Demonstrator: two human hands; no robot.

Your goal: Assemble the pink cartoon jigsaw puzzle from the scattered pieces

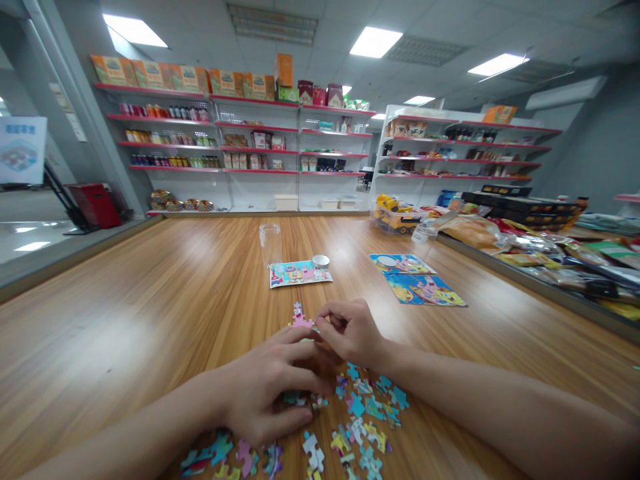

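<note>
Near the middle of the table, my left hand (pixel 280 380) lies low over puzzle pieces, its fingers spread and its thumb apart. My right hand (pixel 353 333) is closed in a pinch beside the left fingertips, on a puzzle piece mostly hidden by the fingers. Just beyond both hands lies a pink joined section of jigsaw puzzle (pixel 300 317), its near part covered by them. Loose puzzle pieces (pixel 373 407) in blue, yellow and white are scattered below the right wrist. More loose pieces (pixel 245 457) lie nearer me, some under the left hand.
Ahead stand a clear jar (pixel 271 245) and a cartoon picture card (pixel 295 274) with a metal lid (pixel 321 261) on it. To the right are two more picture cards (pixel 425 291), a bin of yellow toy vehicles (pixel 395 217) and heaped packets (pixel 530 253). Stocked shelves (pixel 260 148) stand behind.
</note>
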